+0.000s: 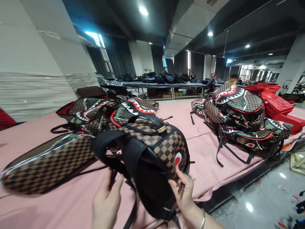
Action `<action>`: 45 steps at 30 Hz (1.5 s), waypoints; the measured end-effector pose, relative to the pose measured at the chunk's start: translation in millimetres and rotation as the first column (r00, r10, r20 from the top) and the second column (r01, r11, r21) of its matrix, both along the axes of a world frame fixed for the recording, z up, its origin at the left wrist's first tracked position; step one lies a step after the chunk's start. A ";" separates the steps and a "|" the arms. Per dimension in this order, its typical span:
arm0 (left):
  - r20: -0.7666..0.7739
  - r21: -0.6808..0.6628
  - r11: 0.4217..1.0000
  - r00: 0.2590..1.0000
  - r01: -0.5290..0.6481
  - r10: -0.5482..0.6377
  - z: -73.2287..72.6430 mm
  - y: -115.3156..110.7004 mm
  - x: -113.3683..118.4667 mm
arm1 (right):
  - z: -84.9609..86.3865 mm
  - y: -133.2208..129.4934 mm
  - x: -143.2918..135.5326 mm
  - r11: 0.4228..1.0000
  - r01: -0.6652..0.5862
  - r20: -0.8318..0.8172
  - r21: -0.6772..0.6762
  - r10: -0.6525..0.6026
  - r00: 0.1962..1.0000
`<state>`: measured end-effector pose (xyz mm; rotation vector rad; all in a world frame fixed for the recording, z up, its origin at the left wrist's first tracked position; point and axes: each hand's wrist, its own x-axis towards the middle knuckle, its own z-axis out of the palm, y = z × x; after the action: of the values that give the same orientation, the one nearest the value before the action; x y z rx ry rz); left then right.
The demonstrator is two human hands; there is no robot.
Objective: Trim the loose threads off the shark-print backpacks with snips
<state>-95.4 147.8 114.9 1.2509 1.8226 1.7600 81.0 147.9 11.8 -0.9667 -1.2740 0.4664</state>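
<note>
A brown-and-black checkered backpack (166, 144) stands tilted in front of me, its black back panel and shoulder straps (135, 156) turned toward me. On its top are a black carry handle and a gold-coloured metal plate (161, 129); a red-and-white eye print shows on its side. My right hand (184, 192) pinches the backpack's side edge, with a small dark item in its curled fingers that I cannot make out. By the straps, my left hand (106, 200) is curled and blurred, a dark piece between thumb and fingers. Another checkered backpack (52, 162) lies at the left.
Shark-mouth backpacks are piled on the pink-covered table (202, 171) at the left back and the right (240, 101). Red bags (276, 103) lie beyond the right pile. Plastic-wrapped white stacks (43, 95) rise at the left. Behind, another table (152, 84) bears dark bags; people are farther off.
</note>
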 end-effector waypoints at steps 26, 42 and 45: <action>0.097 0.126 0.850 0.847 0.511 -0.523 -3.5 -30.0 69.4 | 66.8 -47.2 64.3 0.535 -0.791 -0.537 -0.298 0.590 0.602; -0.003 0.151 0.851 0.861 0.502 -0.508 -12.8 -27.9 68.3 | 83.1 -23.9 56.0 0.441 -0.830 -0.568 -0.342 0.606 0.556; -0.075 0.154 0.839 0.853 0.521 -0.516 -15.0 -30.2 65.6 | 81.4 -21.5 55.4 0.436 -0.837 -0.593 -0.331 0.594 0.544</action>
<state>-29.7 117.6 100.0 1.6549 1.1935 1.6016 136.4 126.3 93.3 -0.6746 -1.1292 1.7863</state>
